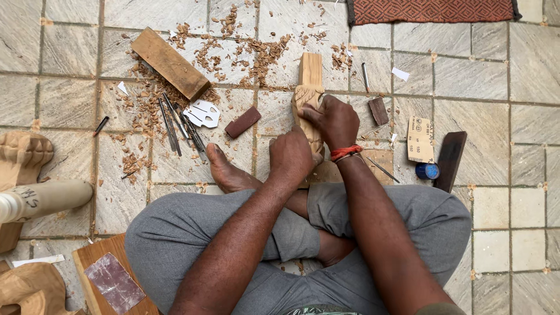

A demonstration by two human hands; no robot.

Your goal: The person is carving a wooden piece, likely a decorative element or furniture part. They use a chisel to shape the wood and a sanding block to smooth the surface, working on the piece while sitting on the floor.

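Sitting cross-legged on a grey stone-tiled floor point(70, 52), grey trousers covering both knees, one bare foot point(224, 169) sticking out to the left. Lying scattered ahead: curled brown wood shavings point(233, 52), a rectangular wooden block point(169, 63) set at a slant, a bundle of slim metal chisels point(178, 122) beside a white paper template point(203, 112), a small dark reddish stone point(242, 122). Resting off to the right: a sheet of tan sandpaper point(420, 139), a blue round cap point(428, 171), a dark flat slat point(450, 160). Showing at the top edge, a woven red mat point(431, 10); at the left edge, pale carved wooden pieces point(20, 154).

Lying straight ahead between the knees, a pale carved wooden piece point(310, 87), square-cut at the far end, rounded and patterned nearer, its near part hidden beneath both hands.

Closing the left hand point(291, 154) into a fist over the near end of the carving. Pressing the right hand point(333, 121), red thread at the wrist, onto the carved middle, fingers curled tight around it; impossible to tell whether a tool is inside either grip.
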